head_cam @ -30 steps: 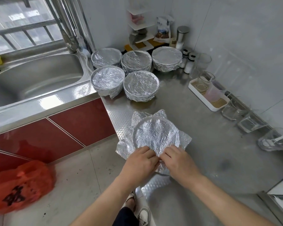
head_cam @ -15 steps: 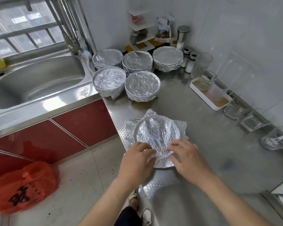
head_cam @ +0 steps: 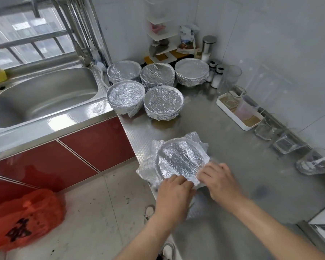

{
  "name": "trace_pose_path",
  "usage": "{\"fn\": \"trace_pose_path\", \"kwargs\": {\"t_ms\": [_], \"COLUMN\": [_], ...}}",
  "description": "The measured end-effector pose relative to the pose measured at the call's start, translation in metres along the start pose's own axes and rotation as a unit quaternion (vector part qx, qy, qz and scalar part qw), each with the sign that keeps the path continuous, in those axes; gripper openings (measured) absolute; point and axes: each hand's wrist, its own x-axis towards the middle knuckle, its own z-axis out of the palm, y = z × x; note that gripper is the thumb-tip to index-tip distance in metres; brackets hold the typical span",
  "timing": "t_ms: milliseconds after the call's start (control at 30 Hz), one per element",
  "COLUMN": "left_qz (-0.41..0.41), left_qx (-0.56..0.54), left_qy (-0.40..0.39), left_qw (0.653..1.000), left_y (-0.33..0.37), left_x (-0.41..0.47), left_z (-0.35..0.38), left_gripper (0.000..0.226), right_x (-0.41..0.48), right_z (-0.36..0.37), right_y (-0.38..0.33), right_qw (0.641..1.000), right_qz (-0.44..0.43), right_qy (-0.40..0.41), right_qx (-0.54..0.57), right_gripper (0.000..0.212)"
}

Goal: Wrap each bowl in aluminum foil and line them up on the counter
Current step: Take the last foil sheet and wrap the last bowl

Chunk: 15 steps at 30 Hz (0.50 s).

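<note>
Count on the bench (head_cam: 233, 166): foil-wrapped bowls (head_cam: 123, 72) (head_cam: 157, 76) (head_cam: 191, 72) (head_cam: 125, 95) (head_cam: 163, 102): 5. half-wrapped bowl (head_cam: 182, 160): 1. So 6 bowls total. Grips: 2, left grip (head_cam: 174, 192) and right grip (head_cam: 220, 182). sink (head_cam: 45, 98): 1. white tray (head_cam: 231, 114): 1. black-lidded shakers (head_cam: 210, 76) (head_cam: 217, 81): 2. steel canister (head_cam: 208, 45): 1. Clear glass containers (head_cam: 265, 128) (head_cam: 287, 145) (head_cam: 315, 163) past the tray: 3. orange bag (head_cam: 24, 220) on the floor: 1.
</note>
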Motion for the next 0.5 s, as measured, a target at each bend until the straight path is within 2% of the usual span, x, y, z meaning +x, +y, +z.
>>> {"fn": "trace_pose_path", "kwargs": {"t_ms": [100,200,333,500], "left_qz": [0.007,0.002,0.007,0.045], "left_qx": [-0.028,-0.059,-0.054,-0.016], "left_qy": [0.002,0.012,0.000,-0.015], "left_qw": [1.000,0.998,0.999,0.999], "left_y": [0.011,0.001,-0.025,-0.035], "left_x": [0.006,0.004,-0.001,0.001], "left_z": [0.003,-0.006,-0.017,-0.015], "left_gripper": [0.028,0.020,0.013,0.016], "right_x": [-0.001,-0.003,-0.008,-0.008], "right_z": [-0.007,-0.012,-0.013,-0.010], "right_y": [0.017,0.016,-0.008,-0.026], "right_qw": [0.999,0.995,0.978,0.976], "right_qz": [0.041,0.084,0.159,0.139], "right_qy": [0.004,0.005,-0.009,-0.050], "right_qx": [0.000,0.047,0.132,0.158], "right_gripper": [0.027,0.039,0.033,0.024]}}
